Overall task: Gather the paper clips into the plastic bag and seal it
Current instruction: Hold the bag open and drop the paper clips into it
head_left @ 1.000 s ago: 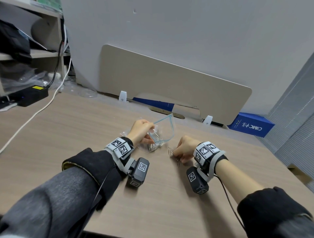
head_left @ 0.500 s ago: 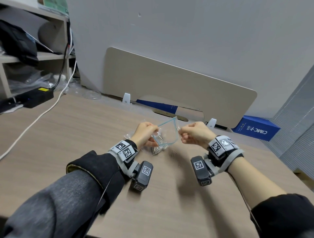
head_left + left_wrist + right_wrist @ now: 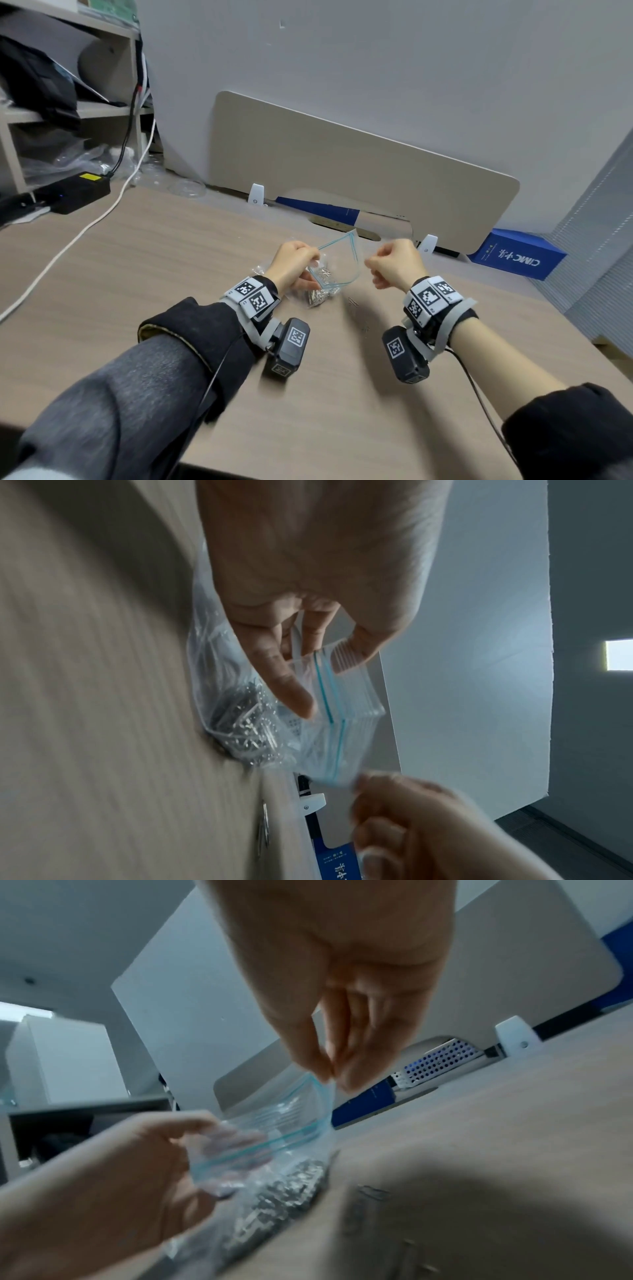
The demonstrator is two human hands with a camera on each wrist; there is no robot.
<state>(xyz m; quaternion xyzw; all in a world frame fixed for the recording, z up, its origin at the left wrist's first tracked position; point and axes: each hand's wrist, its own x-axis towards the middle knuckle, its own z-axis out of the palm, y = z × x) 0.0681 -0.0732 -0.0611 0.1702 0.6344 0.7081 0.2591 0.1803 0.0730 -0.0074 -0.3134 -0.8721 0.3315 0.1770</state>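
A clear plastic zip bag (image 3: 342, 265) with a blue seal line is held up just above the wooden desk (image 3: 171, 274), its mouth spread open. My left hand (image 3: 313, 262) pinches the rim on the left, thumb and fingers on the seal strip (image 3: 325, 669). On the right rim, my right hand (image 3: 371, 267) pinches the corner (image 3: 327, 1080). Several silver paper clips (image 3: 246, 723) lie heaped in the bag's bottom, which sags to the desk (image 3: 287, 1188). A few loose paper clips (image 3: 353, 302) lie on the desk below my right hand (image 3: 373, 1192).
A beige divider panel (image 3: 342, 164) stands at the desk's back edge, with a blue box (image 3: 517, 255) at its right end. A white cable (image 3: 68, 240) and a black adapter (image 3: 73, 193) lie at the far left. Crumpled clear plastic (image 3: 262, 267) sits beside my left wrist.
My right hand has risen from the loose clips on the desk to the bag's right rim and now pinches it. The left hand kept hold of the bag, whose mouth now spreads wider.
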